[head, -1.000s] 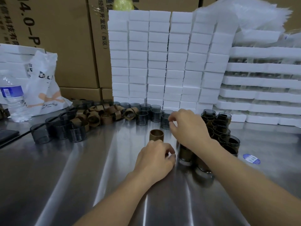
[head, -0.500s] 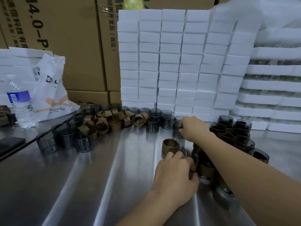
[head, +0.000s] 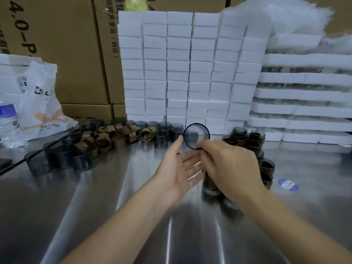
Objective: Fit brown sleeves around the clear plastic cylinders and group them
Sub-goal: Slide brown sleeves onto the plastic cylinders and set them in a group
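My right hand (head: pixel 230 166) pinches a clear plastic cylinder (head: pixel 196 136) lifted above the steel table (head: pixel 76 216), its round opening facing me. My left hand (head: pixel 179 168) is beside it, palm up with fingers spread and holding nothing; its fingertips are next to the cylinder. A heap of loose brown sleeves (head: pixel 112 137) lies at the back left. Bare clear cylinders (head: pixel 62 157) stand in front of and behind that heap. Sleeved cylinders (head: pixel 247 140) are grouped at the right, partly hidden by my right hand.
Stacks of white foam blocks (head: pixel 190 69) and white foam trays (head: pixel 304 96) line the back. Cardboard boxes (head: pixel 57 44) rise behind. A white plastic bag (head: pixel 42 103) and a water bottle (head: pixel 8 126) are at the left. A blue-and-white sticker (head: pixel 288 184) lies on the table at the right.
My right hand has lifted a clear cylinder from the back row toward me. My left hand has come off the table and opened palm up. The brown sleeve that stood before my left hand is hidden.
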### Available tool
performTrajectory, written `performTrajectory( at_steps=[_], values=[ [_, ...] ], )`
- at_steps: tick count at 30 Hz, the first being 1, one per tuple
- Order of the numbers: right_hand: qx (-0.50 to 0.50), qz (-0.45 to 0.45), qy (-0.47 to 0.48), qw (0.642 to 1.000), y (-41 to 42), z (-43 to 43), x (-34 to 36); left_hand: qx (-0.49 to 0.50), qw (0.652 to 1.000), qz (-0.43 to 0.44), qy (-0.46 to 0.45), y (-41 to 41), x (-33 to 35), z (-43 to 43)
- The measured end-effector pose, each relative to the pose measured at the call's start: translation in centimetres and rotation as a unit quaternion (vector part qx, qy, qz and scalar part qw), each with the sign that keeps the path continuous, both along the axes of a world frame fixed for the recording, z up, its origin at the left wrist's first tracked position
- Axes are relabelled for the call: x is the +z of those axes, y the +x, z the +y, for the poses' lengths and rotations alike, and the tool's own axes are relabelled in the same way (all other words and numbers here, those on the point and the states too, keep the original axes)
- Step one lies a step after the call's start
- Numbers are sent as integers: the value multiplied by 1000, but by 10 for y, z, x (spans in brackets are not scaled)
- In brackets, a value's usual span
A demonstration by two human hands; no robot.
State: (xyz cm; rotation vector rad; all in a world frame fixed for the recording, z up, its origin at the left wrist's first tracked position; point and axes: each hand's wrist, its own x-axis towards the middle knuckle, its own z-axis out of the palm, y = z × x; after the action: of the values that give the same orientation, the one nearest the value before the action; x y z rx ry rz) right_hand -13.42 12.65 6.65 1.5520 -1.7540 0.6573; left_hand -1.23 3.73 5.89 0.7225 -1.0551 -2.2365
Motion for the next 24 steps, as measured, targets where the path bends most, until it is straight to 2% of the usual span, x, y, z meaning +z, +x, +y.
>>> performTrajectory(
  at_steps=[7,11,13,15,17,19,24],
  values=[
    [85,-39,-102,990,-7,14,-21,-36,999,24,17,5,1,13],
    [97,-135,-106,980,-6,17,-24,-19,999,42,11,8,-4,9],
    [92,-194,-77,974,-6,22,-26,1,998,45,-37,10,-6,9],
    [99,-230,-61,966,-5,26,-29,36,988,37,-144,9,-8,12],
    [115,-263,-56,956,-4,27,-29,107,955,28,-275,6,-11,16],
    [123,-286,-50,949,-1,26,-29,181,907,29,-380,3,-12,18],
    [130,-321,-23,938,1,26,-31,286,789,-18,-543,7,-11,21]
  ],
)
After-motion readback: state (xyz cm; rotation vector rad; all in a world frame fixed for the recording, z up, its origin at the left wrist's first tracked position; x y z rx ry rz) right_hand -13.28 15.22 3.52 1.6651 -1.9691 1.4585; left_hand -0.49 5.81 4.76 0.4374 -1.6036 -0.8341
